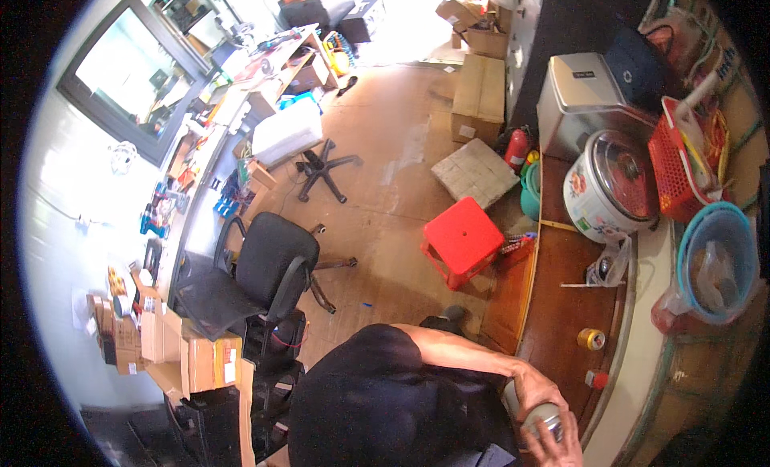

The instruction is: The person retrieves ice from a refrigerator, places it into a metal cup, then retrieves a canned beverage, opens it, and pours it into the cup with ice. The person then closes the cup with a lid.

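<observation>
My left hand [536,387] reaches over the brown wooden counter and is wrapped round a pale, rounded container with a silvery round top [548,414]. Fingers of my right hand [560,449] curl against the same container from the near side, by its top. Its exact kind does not show, since both hands cover much of it. A yellow can [591,339] stands on the counter beyond my hands. Closer to them lies a small red-and-white item [596,379].
Along the counter stand a flowered cooker with a glass lid [613,186], a red basket [674,162] and blue basins [718,262]. A red stool [463,236], a black office chair [277,262] and a cardboard box [479,98] occupy the floor. Open cartons [192,359] are at the left.
</observation>
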`<state>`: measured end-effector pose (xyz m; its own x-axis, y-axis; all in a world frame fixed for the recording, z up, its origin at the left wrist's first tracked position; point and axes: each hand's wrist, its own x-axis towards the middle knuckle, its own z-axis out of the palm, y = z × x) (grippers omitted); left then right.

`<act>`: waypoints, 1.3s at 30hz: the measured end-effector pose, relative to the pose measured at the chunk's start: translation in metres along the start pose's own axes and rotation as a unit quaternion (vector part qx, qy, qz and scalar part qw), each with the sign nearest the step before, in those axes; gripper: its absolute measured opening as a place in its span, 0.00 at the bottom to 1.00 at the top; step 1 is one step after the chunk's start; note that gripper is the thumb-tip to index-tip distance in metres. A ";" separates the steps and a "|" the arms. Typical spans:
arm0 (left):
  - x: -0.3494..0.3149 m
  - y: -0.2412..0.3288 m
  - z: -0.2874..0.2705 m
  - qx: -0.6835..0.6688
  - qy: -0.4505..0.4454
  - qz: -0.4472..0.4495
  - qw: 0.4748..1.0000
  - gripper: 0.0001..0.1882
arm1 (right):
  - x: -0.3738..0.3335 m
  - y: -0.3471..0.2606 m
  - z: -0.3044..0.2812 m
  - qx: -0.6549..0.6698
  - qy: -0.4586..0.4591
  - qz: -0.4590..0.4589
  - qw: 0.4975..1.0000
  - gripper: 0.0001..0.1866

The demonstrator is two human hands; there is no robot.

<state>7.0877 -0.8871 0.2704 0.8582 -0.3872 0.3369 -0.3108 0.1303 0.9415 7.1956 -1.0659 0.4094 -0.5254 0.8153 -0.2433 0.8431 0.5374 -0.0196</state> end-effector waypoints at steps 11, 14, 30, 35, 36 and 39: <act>-0.010 0.025 0.022 0.342 0.347 -0.050 0.872 0.51 | 0.056 0.014 -0.049 0.524 0.077 0.411 0.742 0.49; -0.011 0.017 0.018 0.321 0.348 -0.043 0.880 0.51 | 0.045 0.020 -0.032 0.429 0.041 0.367 0.824 0.50; -0.035 0.044 -0.003 0.022 0.209 -0.064 0.976 0.41 | 0.049 0.056 -0.044 0.112 -0.044 -0.062 0.991 0.35; -0.025 0.019 0.012 0.219 0.423 -0.046 0.878 0.47 | 0.073 0.045 -0.053 0.384 0.092 0.202 0.896 0.48; -0.022 0.018 0.013 0.263 0.444 -0.047 0.855 0.49 | 0.078 0.046 -0.055 0.460 0.112 0.191 0.860 0.47; -0.019 0.022 0.020 0.383 0.474 -0.058 0.791 0.53 | 0.084 0.048 -0.056 0.487 0.064 0.236 0.838 0.45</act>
<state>7.0563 -0.8951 0.2848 0.7076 0.5488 0.4451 -0.0520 -0.5877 0.8074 7.1853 -0.9593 0.4424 -0.0619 0.9373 -0.3430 0.6211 -0.2329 -0.7483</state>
